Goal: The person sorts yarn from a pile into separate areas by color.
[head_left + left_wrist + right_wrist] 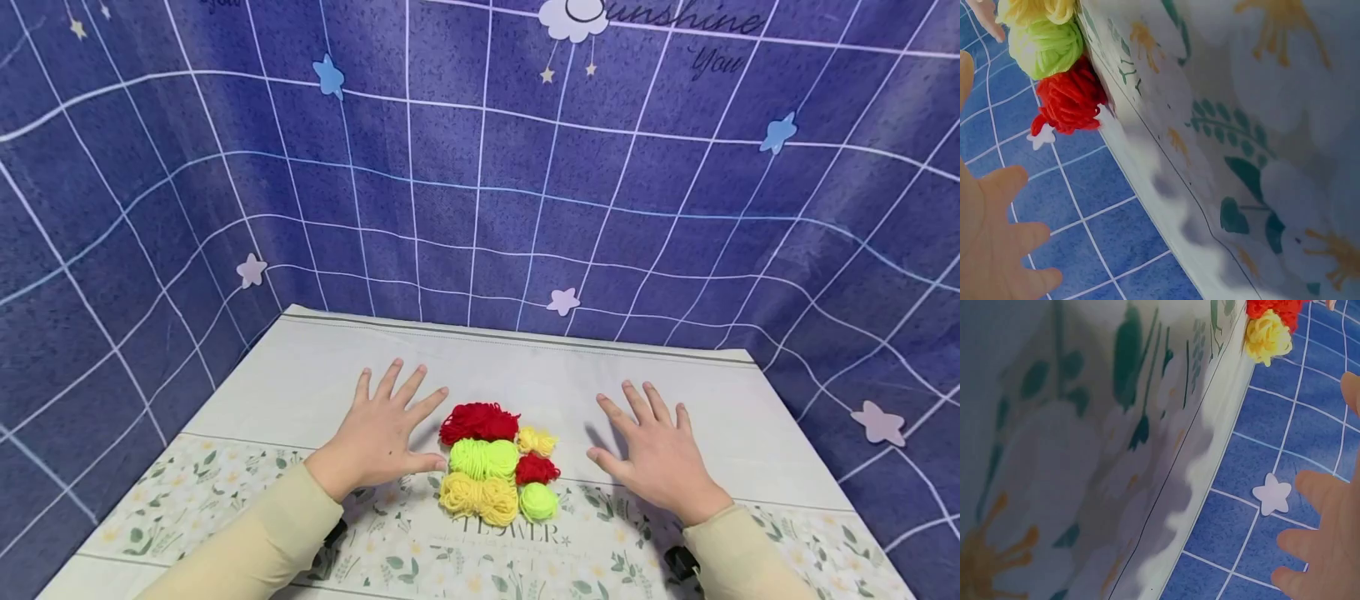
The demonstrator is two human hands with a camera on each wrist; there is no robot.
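Note:
Between the hands, several bundles of yarn lie in two columns on the table. The left column holds a larger red yarn bundle (pixel 480 423) at the back, a lime green one (pixel 483 458) and a yellow one (pixel 480 497) in front. To their right are a small yellow bundle (pixel 537 441), a small red bundle (pixel 537 468) and a small lime green ball (pixel 538 502). My left hand (pixel 382 433) is spread just left of the yarn, its thumb tip near the green bundle. Fingers splayed, my right hand (pixel 656 454) hovers to the right, apart from the yarn. Neither holds anything.
The table wears a white cover (pixel 600 367) with a floral printed band (pixel 405 550) toward the front. A blue grid-patterned curtain (pixel 450 167) with stars hangs behind and along both sides of the table.

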